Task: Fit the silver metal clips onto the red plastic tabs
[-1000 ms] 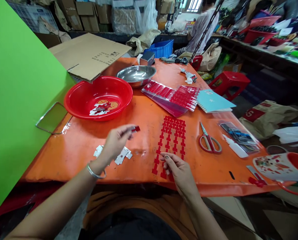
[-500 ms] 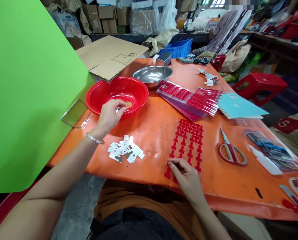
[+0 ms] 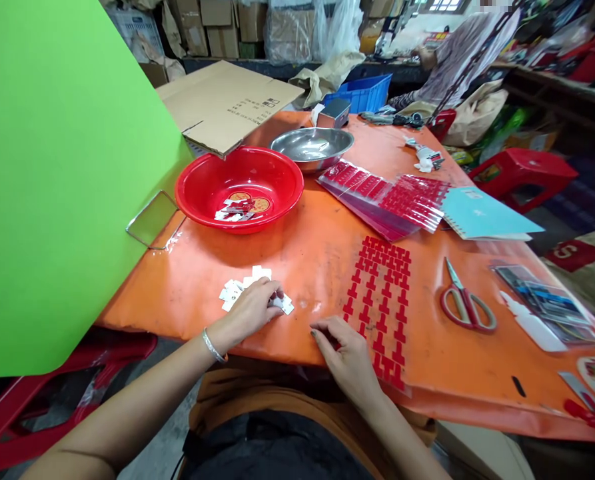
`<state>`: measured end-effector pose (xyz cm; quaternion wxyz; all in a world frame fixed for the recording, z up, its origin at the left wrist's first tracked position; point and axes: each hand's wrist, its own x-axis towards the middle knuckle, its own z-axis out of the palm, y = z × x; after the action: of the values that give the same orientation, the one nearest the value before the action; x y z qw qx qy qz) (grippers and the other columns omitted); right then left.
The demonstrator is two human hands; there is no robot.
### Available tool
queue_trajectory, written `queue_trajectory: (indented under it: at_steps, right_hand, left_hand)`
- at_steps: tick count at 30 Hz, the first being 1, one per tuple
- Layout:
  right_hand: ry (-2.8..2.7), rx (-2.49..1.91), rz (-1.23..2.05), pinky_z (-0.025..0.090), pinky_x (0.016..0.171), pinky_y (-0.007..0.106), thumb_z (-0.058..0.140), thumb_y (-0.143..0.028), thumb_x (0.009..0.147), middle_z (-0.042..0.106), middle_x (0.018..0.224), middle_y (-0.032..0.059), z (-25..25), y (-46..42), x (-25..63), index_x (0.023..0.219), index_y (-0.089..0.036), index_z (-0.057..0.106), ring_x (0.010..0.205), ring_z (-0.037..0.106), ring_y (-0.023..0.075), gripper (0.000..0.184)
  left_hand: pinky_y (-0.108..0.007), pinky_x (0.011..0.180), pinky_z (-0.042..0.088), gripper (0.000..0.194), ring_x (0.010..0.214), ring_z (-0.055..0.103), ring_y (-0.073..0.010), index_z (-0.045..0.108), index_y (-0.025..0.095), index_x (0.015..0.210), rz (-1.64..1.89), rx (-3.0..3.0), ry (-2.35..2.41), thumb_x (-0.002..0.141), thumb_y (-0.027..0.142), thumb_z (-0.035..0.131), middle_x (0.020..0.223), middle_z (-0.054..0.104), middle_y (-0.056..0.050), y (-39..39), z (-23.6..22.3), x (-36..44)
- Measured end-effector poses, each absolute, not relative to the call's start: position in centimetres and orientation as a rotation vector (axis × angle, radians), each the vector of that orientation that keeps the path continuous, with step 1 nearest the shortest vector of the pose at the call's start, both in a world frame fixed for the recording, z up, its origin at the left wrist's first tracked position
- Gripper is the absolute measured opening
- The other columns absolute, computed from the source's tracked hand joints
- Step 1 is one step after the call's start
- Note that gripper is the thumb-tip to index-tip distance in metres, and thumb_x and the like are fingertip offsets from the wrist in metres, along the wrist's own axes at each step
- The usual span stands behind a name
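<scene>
My left hand (image 3: 253,305) lies over a small heap of flat white pieces (image 3: 232,291), its fingers curled down at the right side of the pile. A flat white piece (image 3: 278,303) shows between thumb and fingers. To the right, my right hand (image 3: 344,353) is closed in a pinch just above the table, beside a sheet of red T-shaped stickers (image 3: 382,293). What its fingertips hold, if anything, is too small to make out. A red basin (image 3: 282,207) stands behind the heap, with white and red pieces (image 3: 236,209) lying in it.
Behind the basin are a steel bowl (image 3: 322,160) and a cardboard sheet (image 3: 222,107). Red sticker packs (image 3: 377,193), a light-blue notebook (image 3: 487,213), scissors (image 3: 470,307) and a white bottle (image 3: 532,323) lie right. A green board (image 3: 67,187) borders the left. A person (image 3: 457,60) is farther back.
My left hand has come out of the red basin and down to the white pieces. My right hand has shifted left, off the red sticker sheet. The view has turned slightly.
</scene>
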<state>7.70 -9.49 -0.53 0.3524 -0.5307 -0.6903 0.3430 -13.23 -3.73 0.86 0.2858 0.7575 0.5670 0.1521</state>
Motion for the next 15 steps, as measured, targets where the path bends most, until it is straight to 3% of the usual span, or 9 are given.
queue_trajectory:
  at_steps: [3,5,8,11,15]
  right_hand:
    - [-1.717,-1.380,0.969,0.046,0.070,0.029,0.053,-0.025,0.086,0.065,0.082,0.0053,-0.5,-9.8,7.7,0.084,-0.019,0.066,0.077,0.060,0.0179,0.014]
    - [-1.602,-1.385,1.105,0.046,0.069,0.029,0.057,-0.031,0.084,0.065,0.082,0.0056,-0.4,-10.1,7.4,0.084,-0.019,0.067,0.077,0.060,0.0179,0.016]
    - [-1.219,-1.371,1.521,0.043,0.053,0.025,0.059,-0.046,0.081,0.065,0.075,0.0057,-0.1,-10.3,6.5,0.083,-0.017,0.067,0.061,0.056,0.0139,0.030]
    - [-0.693,-1.245,1.948,0.031,0.039,0.019,0.059,-0.059,0.077,0.063,0.067,0.0052,0.6,-10.2,5.7,0.078,-0.015,0.065,0.048,0.049,0.0092,0.044]
    - [-0.467,-1.158,1.994,0.025,0.037,0.015,0.080,-0.043,0.060,0.056,0.056,-0.0017,1.3,-9.7,6.1,0.068,-0.015,0.062,0.043,0.042,0.0040,0.034]
  left_hand:
    - [-0.027,0.062,0.040,0.007,0.068,0.057,-0.0155,0.059,0.016,0.077,0.509,1.879,1.535,0.072,0.013,0.063,0.073,0.061,-0.001,-3.4,1.2,-13.6]
    - [-0.026,0.059,0.042,0.011,0.063,0.058,-0.0143,0.060,0.016,0.083,0.641,1.686,1.500,0.072,0.014,0.063,0.069,0.061,0.001,-3.4,1.9,-13.8]
    - [-0.026,0.059,0.048,0.014,0.063,0.063,-0.0146,0.062,0.015,0.091,0.836,1.413,1.260,0.078,0.019,0.062,0.072,0.066,-0.001,-4.3,3.5,-13.2]
    - [-0.027,0.068,0.050,0.006,0.073,0.065,-0.0150,0.067,0.014,0.081,0.960,1.525,1.009,0.079,0.019,0.065,0.076,0.069,-0.005,-5.8,4.9,-11.9]
    - [-0.026,0.073,0.050,0.008,0.078,0.063,-0.0134,0.071,0.017,0.083,0.953,1.827,0.800,0.082,0.017,0.063,0.081,0.069,-0.005,-7.6,5.5,-10.9]
